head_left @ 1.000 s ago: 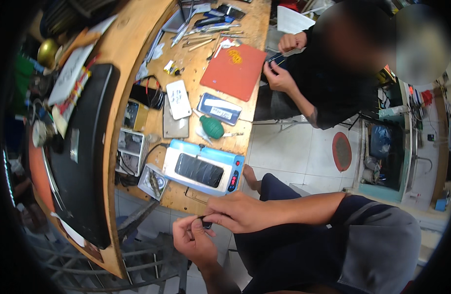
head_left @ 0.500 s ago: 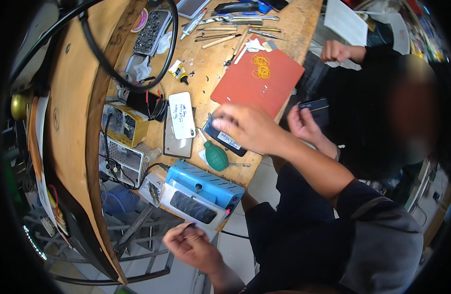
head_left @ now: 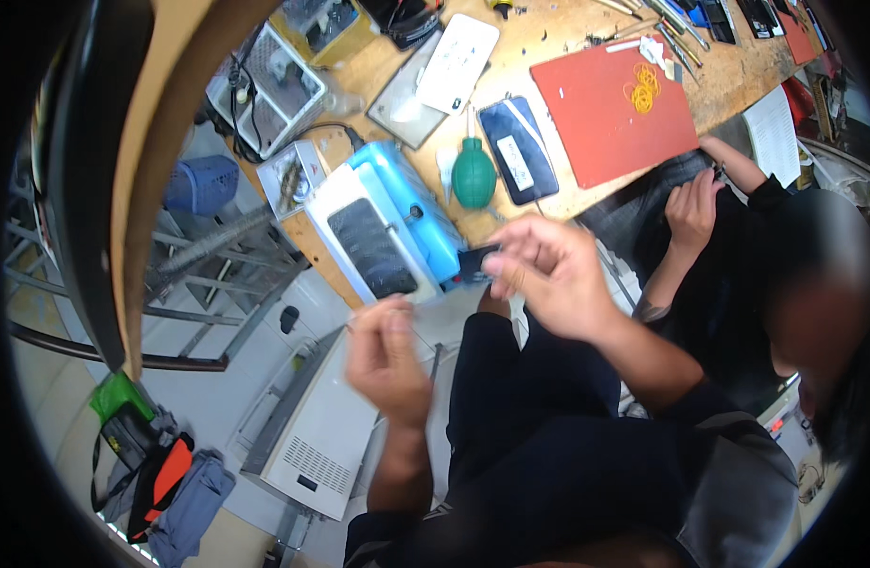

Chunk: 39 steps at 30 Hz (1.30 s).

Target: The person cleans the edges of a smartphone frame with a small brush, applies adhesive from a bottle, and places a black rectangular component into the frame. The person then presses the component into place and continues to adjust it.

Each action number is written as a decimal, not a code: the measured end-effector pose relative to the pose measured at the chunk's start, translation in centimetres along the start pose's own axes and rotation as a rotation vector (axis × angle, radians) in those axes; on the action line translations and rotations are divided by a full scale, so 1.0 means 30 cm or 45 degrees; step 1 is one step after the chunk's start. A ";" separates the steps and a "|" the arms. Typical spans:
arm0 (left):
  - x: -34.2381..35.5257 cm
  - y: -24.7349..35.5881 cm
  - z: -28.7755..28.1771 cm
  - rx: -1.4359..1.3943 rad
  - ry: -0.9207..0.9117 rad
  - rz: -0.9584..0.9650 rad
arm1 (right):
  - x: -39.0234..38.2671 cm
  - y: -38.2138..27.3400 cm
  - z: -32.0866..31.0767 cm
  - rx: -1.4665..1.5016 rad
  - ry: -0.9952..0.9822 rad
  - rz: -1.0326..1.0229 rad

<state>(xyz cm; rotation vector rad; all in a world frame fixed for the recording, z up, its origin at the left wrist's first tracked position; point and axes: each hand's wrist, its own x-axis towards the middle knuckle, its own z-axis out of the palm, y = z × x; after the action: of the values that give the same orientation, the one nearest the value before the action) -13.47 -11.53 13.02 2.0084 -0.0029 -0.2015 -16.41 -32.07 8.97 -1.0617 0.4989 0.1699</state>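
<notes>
A head-worn fisheye looks down over the nearby workbench (head_left: 738, 85).

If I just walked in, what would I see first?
Probably the big red mat on the wooden bench, with yellow loops lying on it. Then the bright blue device near the bench's edge, with a dark phone on its white plate. The left hand and right hand are near it.

The bare left hand (head_left: 387, 364), slightly blurred, has its fingers gathered toward the thumb above a nearly upright bare forearm (head_left: 403, 464). The bare right hand (head_left: 553, 275) curls its fingers, palm leftward, wrist near level with the left's fingertips.
</notes>
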 end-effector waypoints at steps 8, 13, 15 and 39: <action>0.205 -0.235 -0.249 0.666 -0.295 0.545 | 0.017 0.152 0.093 -0.366 0.106 -0.018; 0.279 -0.298 -0.210 0.710 -0.481 0.691 | 0.084 0.154 0.116 -0.931 -0.050 -0.477; 0.279 -0.310 -0.201 0.736 -0.500 0.742 | 0.102 0.149 0.133 -1.070 -0.093 -0.635; 0.254 -0.370 -0.180 0.781 -0.427 0.800 | 0.108 0.212 0.201 -0.906 0.070 -0.373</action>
<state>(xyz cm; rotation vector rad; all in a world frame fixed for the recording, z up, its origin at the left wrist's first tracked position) -6.16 -2.59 4.24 2.4332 -0.9985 -0.1355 -14.04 -24.07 4.74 -1.8247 0.3264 0.0556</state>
